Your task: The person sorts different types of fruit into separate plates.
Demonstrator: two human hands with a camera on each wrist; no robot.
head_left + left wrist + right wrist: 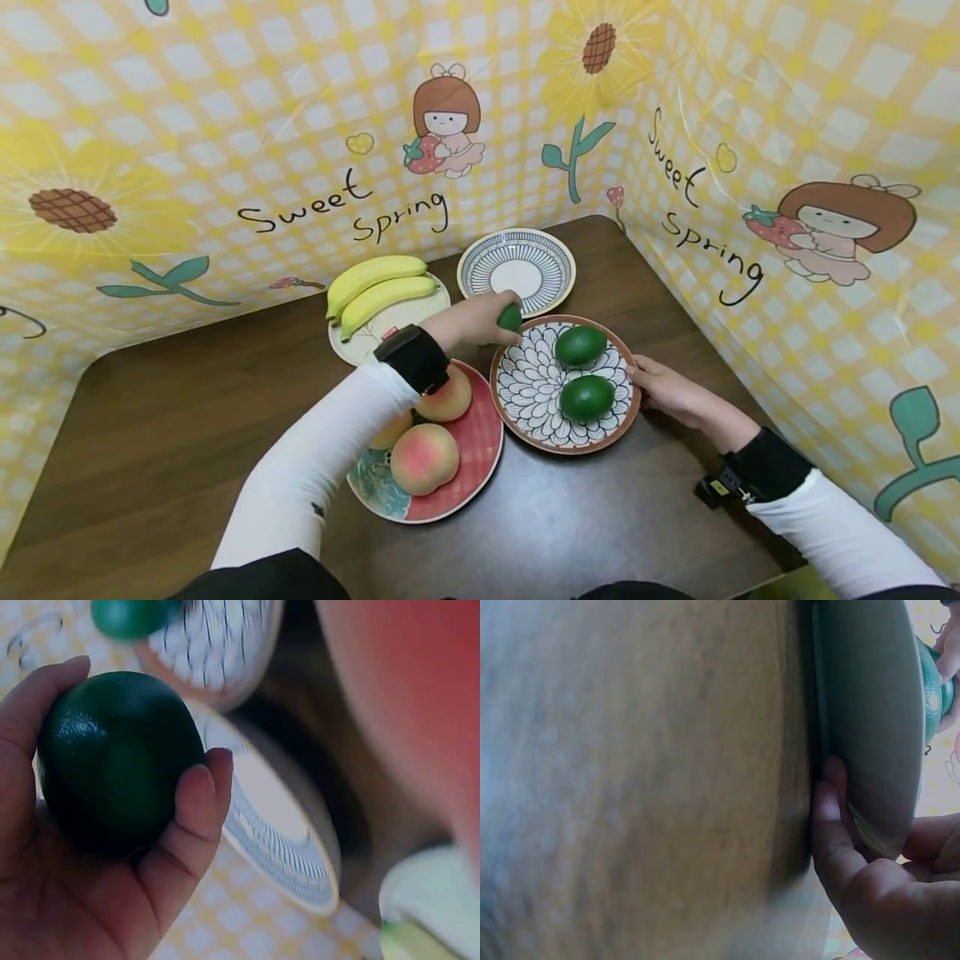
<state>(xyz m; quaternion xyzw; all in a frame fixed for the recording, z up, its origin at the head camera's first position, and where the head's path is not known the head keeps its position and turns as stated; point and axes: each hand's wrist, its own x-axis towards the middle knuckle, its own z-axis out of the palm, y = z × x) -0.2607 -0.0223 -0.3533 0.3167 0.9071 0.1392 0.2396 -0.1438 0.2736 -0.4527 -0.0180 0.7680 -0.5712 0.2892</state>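
Observation:
My left hand holds a dark green avocado, with fingers and thumb curled round its sides in the left wrist view. It hangs over the left edge of a brown-rimmed plate with a petal pattern. Two more avocados, one farther back and one nearer, lie on the right half of that plate. At the plate's right rim, my right hand grips the edge. In the right wrist view its fingers reach under the plate's pale underside.
Behind stands a blue-striped plate with nothing on it. Bananas lie on a cream plate at back left. Peaches sit on a red plate, partly hidden under my left forearm. Yellow checked cloth walls the table's back and right.

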